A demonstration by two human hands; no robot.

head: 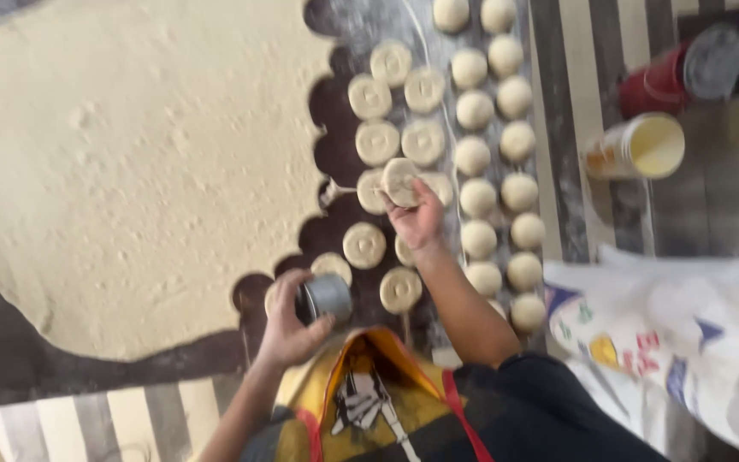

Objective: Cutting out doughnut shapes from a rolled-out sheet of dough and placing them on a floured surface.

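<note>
Dough round (399,180) above cut rounds (375,141)

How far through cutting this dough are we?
Done: many rounds lie in rows, and the dough sheet's right edge is scalloped from cuts. In hand: the right hand holds one round; the left hand grips the metal cutter. Left: most of the sheet is uncut.

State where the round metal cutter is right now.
In the head view, low and left of centre: the metal cutter sits in the left hand, beside the dough sheet edge.
</note>
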